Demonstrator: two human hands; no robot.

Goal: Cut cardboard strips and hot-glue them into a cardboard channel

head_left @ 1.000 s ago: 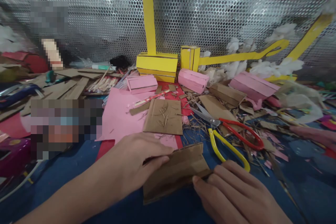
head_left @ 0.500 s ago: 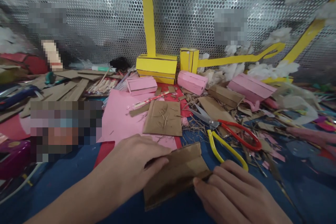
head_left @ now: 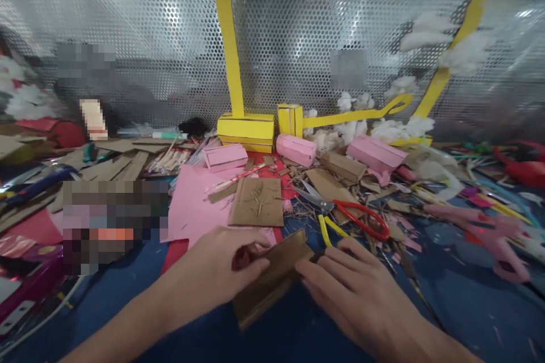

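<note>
A creased piece of brown cardboard [head_left: 268, 289] is held tilted above the blue table by both hands. My left hand [head_left: 217, 266] pinches its upper left edge between thumb and fingers. At its right edge, my right hand [head_left: 344, 278] grips a folded side, the fingertips curled and partly hiding what they press. Just beyond lies a square cardboard piece [head_left: 275, 215] with thin brown twists on it. Scissors with one red and one yellow handle [head_left: 361, 216] rest beyond my right hand, the blades apart.
Yellow paper boxes [head_left: 247, 129] and pink paper boxes [head_left: 297, 150] stand along the back by a perforated metal sheet [head_left: 281, 22]. Pink paper [head_left: 191, 198] lies left of centre. A pink glue gun [head_left: 489, 232] is at right, among cardboard scraps.
The cardboard is tipped more steeply, showing a narrower face. My right hand has shifted left, closer to my left hand. The view has swung right and up, bringing the glue gun further into sight.
</note>
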